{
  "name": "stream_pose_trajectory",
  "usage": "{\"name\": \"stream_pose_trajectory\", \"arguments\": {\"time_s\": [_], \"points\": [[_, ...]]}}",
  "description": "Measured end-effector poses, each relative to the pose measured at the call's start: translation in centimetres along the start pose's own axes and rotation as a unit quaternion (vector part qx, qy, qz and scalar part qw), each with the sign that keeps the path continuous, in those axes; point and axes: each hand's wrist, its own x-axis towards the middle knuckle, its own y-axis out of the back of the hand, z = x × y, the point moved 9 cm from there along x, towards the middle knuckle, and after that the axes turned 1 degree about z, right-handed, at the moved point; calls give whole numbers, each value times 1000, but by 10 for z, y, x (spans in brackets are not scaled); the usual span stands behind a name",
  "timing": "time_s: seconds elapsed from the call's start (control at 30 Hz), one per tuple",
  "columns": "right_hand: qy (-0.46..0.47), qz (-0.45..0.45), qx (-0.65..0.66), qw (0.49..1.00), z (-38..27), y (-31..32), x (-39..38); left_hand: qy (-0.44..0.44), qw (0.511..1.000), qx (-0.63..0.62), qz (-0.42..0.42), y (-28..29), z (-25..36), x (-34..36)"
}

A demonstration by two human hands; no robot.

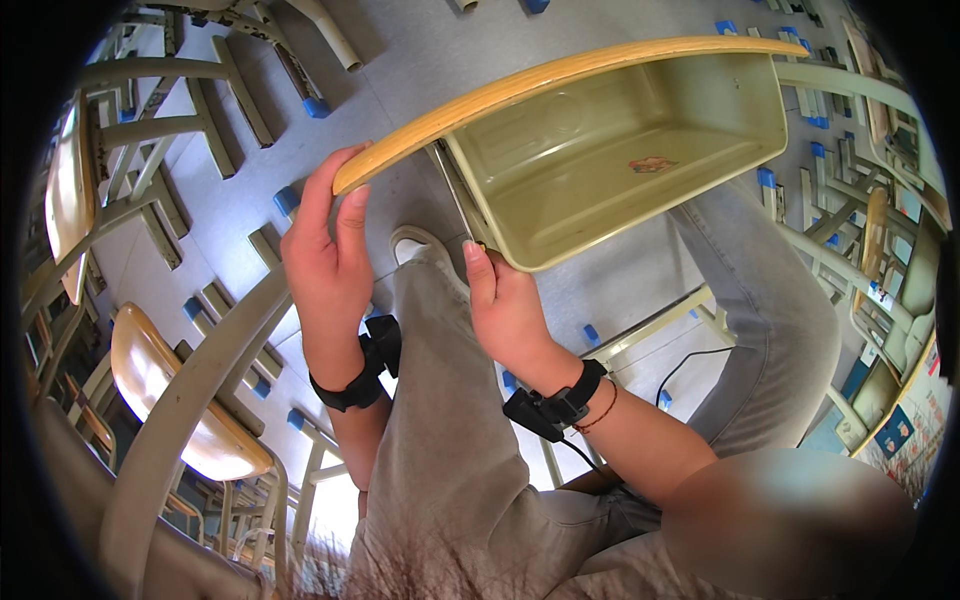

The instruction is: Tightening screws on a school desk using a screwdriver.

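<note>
No text or sign can be read.

Right-wrist strap: black, boxy module | elbow side of strap: reddish bracelet | below strap: black cable | left of strap: black left-wrist band | both sides: grey jeans

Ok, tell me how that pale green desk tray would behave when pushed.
The desk tray has smooth, moulded-looking walls, so it's probably stiff rather than floppy. Its glossy surface may feel slippery. Because it sits right under the wooden top, whose corner the left hand grips, both would likely move together.
</note>
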Motion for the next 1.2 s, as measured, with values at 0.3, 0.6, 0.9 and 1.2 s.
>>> {"name": "stream_pose_trajectory", "arguments": {"time_s": [0.3, 0.6, 0.9, 1.2], "points": [[-403, -321, 590, 622, 27, -39, -25, -14, 1000, -3, 10, 2, -1, 0], [-310, -357, 515, 715, 12, -40, -25, 0, 1000, 0, 6, 0, -2, 0], [-233, -157, 287, 916, 12, -21, -8, 10, 1000, 20, -5, 2, -1, 1], [-49, 9, 59, 997, 10, -5, 2, 3, 1000, 7, -2, -2, -1, 0]]}}
